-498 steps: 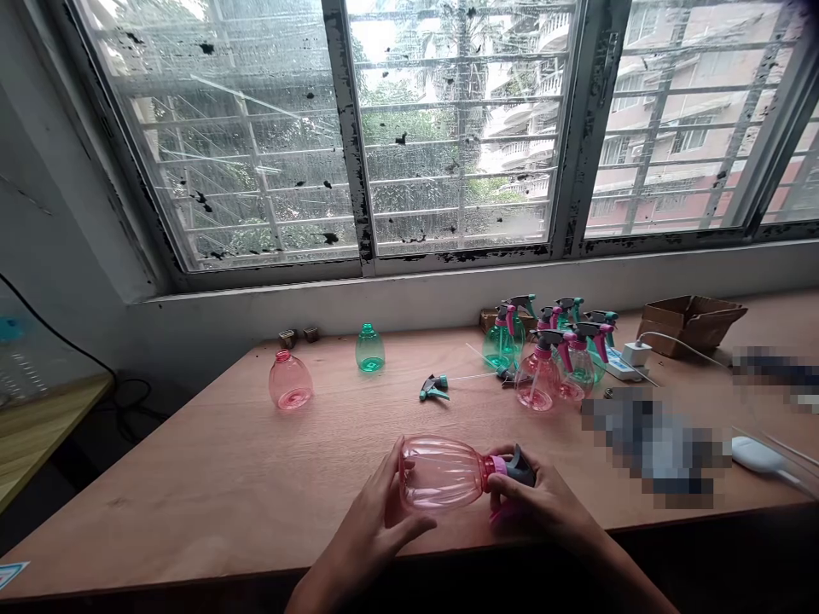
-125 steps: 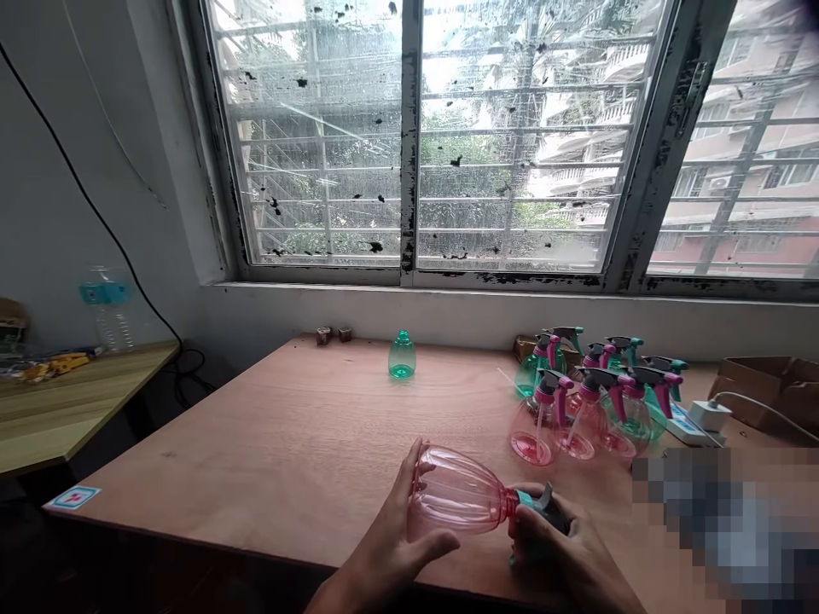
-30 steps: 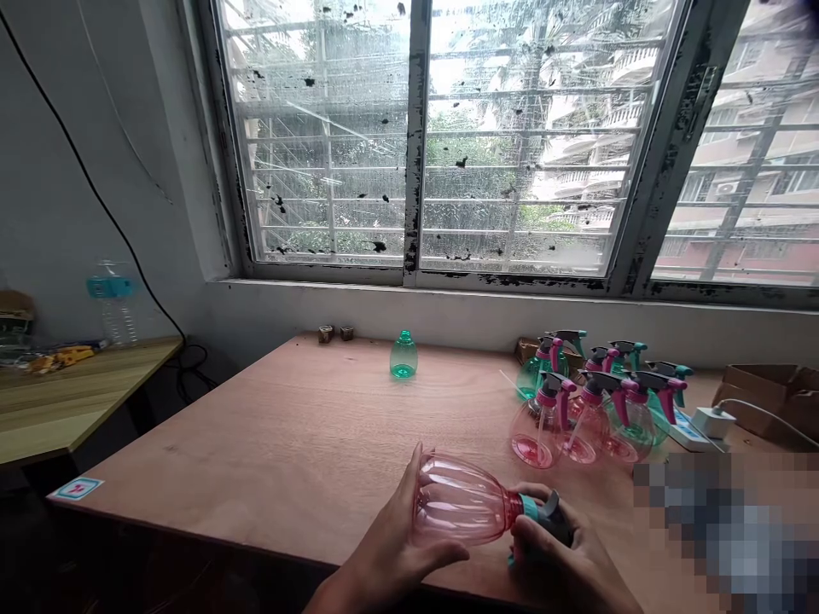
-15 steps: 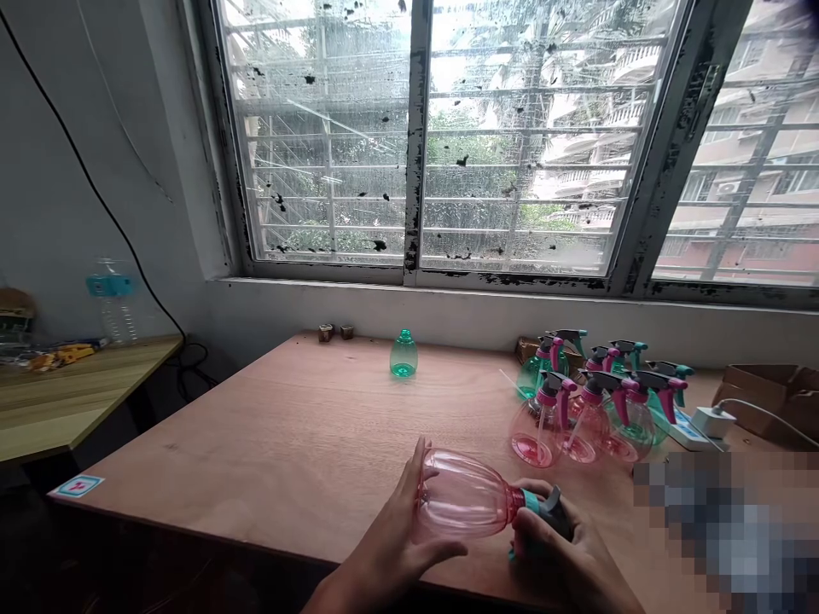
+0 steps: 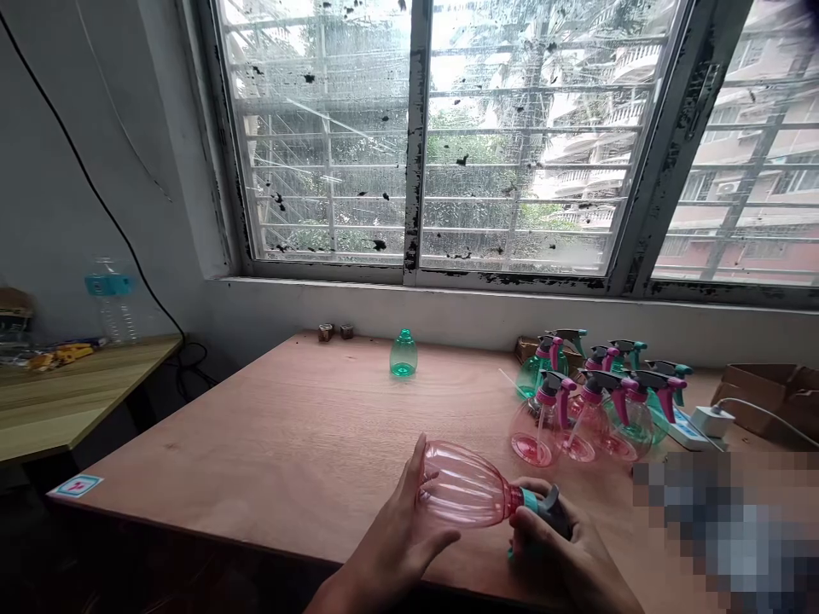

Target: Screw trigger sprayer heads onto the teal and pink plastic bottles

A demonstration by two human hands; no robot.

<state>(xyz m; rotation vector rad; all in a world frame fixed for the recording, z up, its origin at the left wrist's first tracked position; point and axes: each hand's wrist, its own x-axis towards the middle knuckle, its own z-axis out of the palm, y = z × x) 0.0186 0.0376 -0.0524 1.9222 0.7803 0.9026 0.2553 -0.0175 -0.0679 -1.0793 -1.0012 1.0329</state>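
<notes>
A clear pink bottle lies sideways above the near table edge, its neck to the right. My right hand grips the grey and teal spray head at that neck, fingers wrapped round it. At the bottle's base is my left hand, fingers stretched along the far side and partly seen through the plastic. Its thumb stands apart from the bottle. A green bottle without a spray head stands upright farther back.
Several pink and green spray bottles stand close together on the right. Beyond them are a white plug with a cable and a brown cardboard box. Two small dark blocks sit at the table's back left. A window spans the wall behind.
The base end of the pink bottle has risen slightly against my left hand, so it slants more down toward the spray head. My right hand keeps its grip, almost unmoved.
</notes>
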